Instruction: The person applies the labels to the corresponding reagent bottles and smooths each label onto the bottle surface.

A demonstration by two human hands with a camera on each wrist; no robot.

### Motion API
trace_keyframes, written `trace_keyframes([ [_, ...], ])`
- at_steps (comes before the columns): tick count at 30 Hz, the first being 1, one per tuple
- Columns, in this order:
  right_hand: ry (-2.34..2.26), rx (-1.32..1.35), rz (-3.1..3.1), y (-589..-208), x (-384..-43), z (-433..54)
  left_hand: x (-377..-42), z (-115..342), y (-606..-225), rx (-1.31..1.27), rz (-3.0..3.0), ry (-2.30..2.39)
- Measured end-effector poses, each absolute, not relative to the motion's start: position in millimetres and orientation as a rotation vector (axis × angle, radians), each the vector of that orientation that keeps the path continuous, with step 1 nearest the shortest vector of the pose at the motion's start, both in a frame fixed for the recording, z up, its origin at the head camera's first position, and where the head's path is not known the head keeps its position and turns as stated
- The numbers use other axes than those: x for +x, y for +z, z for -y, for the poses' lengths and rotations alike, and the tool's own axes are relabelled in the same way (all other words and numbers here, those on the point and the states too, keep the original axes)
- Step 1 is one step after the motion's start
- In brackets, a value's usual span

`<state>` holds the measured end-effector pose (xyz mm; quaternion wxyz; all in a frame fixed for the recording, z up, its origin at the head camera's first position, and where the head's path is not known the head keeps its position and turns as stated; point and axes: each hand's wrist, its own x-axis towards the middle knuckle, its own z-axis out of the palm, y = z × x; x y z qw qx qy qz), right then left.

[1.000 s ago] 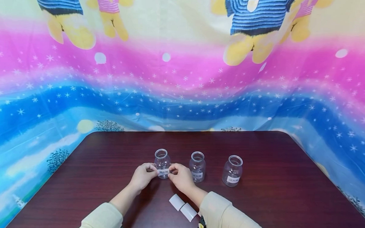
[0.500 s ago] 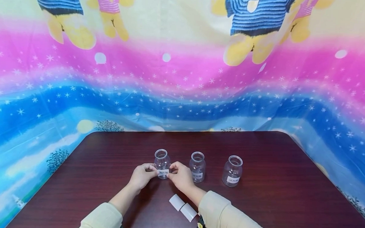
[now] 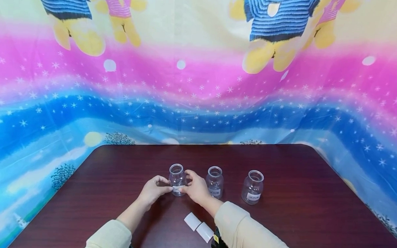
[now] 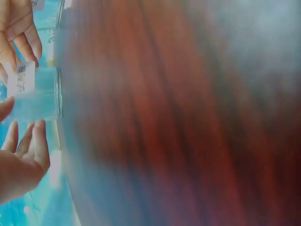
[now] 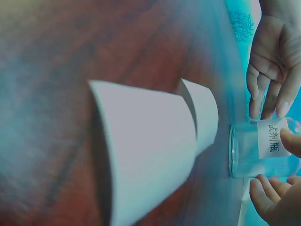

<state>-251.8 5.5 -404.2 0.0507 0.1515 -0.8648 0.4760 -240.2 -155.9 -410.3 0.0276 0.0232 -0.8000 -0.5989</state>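
Note:
A clear glass reagent bottle (image 3: 176,177) stands upright between my hands, the leftmost of three. Across its front is a white paper label (image 5: 271,139) with dark printed characters. My right hand (image 3: 197,188) holds the bottle from the right, its thumb on the label and its fingers round the far side. My left hand (image 3: 152,190) holds the left side loosely, with thumb at the label's edge and fingertips against the glass. Two white paper pieces (image 3: 192,221) lie on the table nearer me; they look curved in the right wrist view.
Two more labelled reagent bottles stand to the right, a middle bottle (image 3: 215,179) close by my right hand and a far one (image 3: 253,186). The dark red-brown table (image 3: 297,222) reaches back to a patterned cloth (image 3: 199,87) hung behind it.
My right thumb has slid inward over the label, and my right fingers have moved further behind the bottle. My left fingers have spread slightly. The bottle stays in place.

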Motion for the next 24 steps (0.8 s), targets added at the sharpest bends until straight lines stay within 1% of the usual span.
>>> trace_keyframes([
  [6,1.418,0.523,2.688,-403,-258,-6,-246,158,-410,-0.038,2.582,-1.758],
  [11,1.336,0.566,2.71,-404,-262,-5,-250,160,-410,-0.078,2.648,-1.657],
  [24,1.093,0.585,2.718,-408,-265,0,-257,161,-416,-0.26,2.711,-1.448],
])
